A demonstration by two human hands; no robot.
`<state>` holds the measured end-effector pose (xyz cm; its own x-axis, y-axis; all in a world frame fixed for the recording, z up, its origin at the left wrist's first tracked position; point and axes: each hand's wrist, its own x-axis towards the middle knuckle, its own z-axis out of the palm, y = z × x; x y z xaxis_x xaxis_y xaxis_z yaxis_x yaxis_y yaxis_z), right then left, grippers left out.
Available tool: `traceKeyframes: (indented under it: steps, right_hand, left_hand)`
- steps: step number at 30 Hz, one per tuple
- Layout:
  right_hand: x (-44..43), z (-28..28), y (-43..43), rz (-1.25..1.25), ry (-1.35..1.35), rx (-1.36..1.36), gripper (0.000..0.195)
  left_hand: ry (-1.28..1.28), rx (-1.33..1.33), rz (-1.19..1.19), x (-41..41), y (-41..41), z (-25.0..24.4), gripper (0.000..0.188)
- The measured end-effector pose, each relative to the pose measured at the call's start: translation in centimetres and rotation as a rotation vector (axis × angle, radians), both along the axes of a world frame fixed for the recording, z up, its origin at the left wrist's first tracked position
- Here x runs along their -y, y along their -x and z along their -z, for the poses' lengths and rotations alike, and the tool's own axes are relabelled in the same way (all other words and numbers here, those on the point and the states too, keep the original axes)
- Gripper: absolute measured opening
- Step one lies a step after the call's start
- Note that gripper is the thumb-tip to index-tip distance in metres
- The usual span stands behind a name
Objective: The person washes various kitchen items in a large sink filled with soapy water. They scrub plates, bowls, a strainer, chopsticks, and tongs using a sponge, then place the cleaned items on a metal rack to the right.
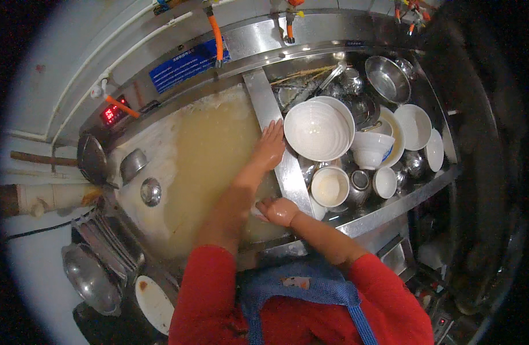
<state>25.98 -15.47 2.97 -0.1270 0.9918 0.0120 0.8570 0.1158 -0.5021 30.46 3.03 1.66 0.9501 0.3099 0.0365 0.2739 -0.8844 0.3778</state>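
Observation:
My left hand [269, 146] reaches over the steel divider [290, 172] between two sink basins, its fingers extended beside a stack of large white bowls [318, 127]. Whether the fingertips touch the bowl's rim cannot be told. Lower down, my right hand [281, 211] hangs at the left of the divider, low over cloudy yellowish water [212, 151]. Its fingers are curled, and something pale shows at the fingertips, too unclear to name. Both hands look wet. Just across the divider from the right hand sits a small white bowl [330, 186].
The right basin also holds white bowls [413, 127], a steel basin [387, 79] and steel cups. In foam at left float a steel bowl [134, 165] and a small steel dish [151, 192]. Orange hoses [215, 34] hang above. A white oval plate [154, 304] lies lower left.

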Motion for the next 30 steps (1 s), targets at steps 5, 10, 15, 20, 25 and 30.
traceKeyframes:
  steps: [5,10,15,20,25,30]
  right_hand:
    - [-0.3,-1.1,-0.8,-0.010,0.208,-0.065,0.040]
    - [0.5,1.3,0.0,0.059,0.000,-0.062,0.039]
    - [-0.7,-0.2,0.7,-0.026,0.096,-0.065,0.039]
    - [0.1,2.1,-0.2,0.055,0.047,-0.015,0.037]
    - [-0.6,0.4,-0.1,0.017,0.002,-0.017,0.038]
    - [-0.5,0.0,0.3,0.036,-0.053,0.038,0.033]
  left_hand:
    - [-0.129,0.021,0.001,-4.4,-6.2,0.9,0.057]
    - [-0.175,0.098,-0.084,-11.4,-10.9,1.8,0.058]
    - [0.172,0.070,-0.655,-22.3,-1.2,7.5,0.046]
    - [-0.143,0.021,-0.683,-17.1,10.8,7.2,0.043]
    - [0.120,-0.421,-0.830,-10.7,21.3,10.7,0.043]
    - [0.398,-0.687,-0.811,-3.0,24.0,12.0,0.044]
